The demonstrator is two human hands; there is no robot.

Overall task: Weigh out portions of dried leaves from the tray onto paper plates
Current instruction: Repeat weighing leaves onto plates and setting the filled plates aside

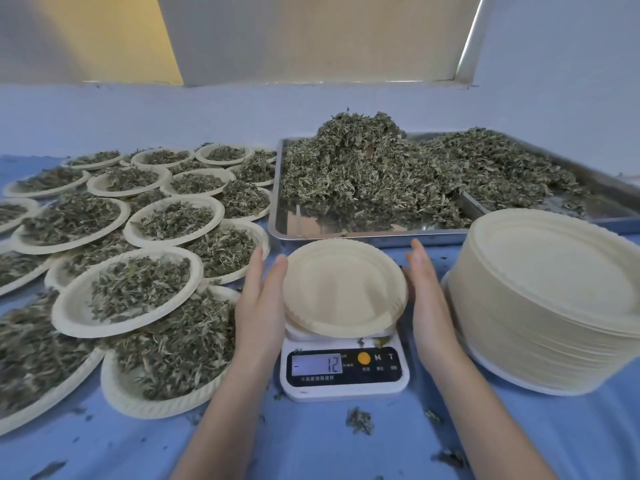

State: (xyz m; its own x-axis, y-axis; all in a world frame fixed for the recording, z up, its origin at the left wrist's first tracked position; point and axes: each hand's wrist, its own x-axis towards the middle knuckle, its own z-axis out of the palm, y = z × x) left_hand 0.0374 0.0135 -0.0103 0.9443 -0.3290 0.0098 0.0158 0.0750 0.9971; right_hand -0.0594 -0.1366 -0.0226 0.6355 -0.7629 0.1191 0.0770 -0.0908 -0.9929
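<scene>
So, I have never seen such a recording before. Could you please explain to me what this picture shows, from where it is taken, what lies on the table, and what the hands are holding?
There is no machine here: a person works with two bare hands. The one picture comes from a camera worn on the person's head, looking forward and down.

On the blue table, in the middle, stands a small kitchen scale; its display shows 12, with what looks like a minus sign. An empty paper plate sits on it. The left hand and the right hand are open at the plate's two sides; neither has a closed grip on anything, and I cannot tell whether they touch the rim.

Behind the scale is a metal tray heaped with dried leaves. On the left lie many filled plates, overlapping. On the right is a stack of empty plates.
</scene>
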